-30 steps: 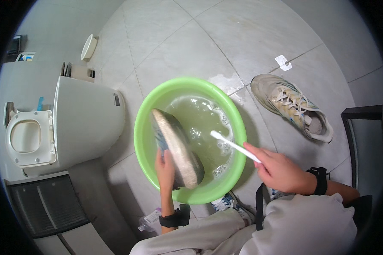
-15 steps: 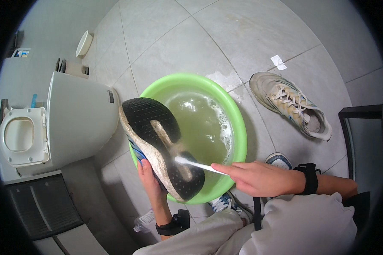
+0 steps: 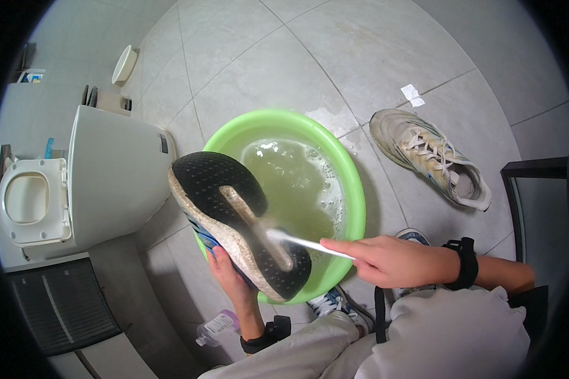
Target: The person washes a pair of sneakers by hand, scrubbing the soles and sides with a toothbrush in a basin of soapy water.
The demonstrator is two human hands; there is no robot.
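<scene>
My left hand (image 3: pixel 232 273) grips a sneaker (image 3: pixel 202 178) by its side, its black sole with a pale central groove turned up toward me. The sneaker is held tilted over the left part of a green basin (image 3: pixel 354 183). Cloudy water (image 3: pixel 291 183) with foam along its right side fills the basin. In my right hand (image 3: pixel 392 260) is a white brush (image 3: pixel 310 243), index finger stretched along its handle. The brush head touches the sole near the groove; its bristles are blurred.
Right of the basin a second, dirty-looking sneaker (image 3: pixel 430 158) with white laces lies on the tiles, near a scrap of white paper (image 3: pixel 413 95). On the left stands a white toilet (image 3: pixel 117 177). A clear bottle (image 3: pixel 218 327) lies beside my left forearm. A dark frame (image 3: pixel 534 167) stands at the right.
The brush has shifted slightly right along the sole, with my right hand. My left hand and the sneaker have moved and tilted a little. More of the bottle shows.
</scene>
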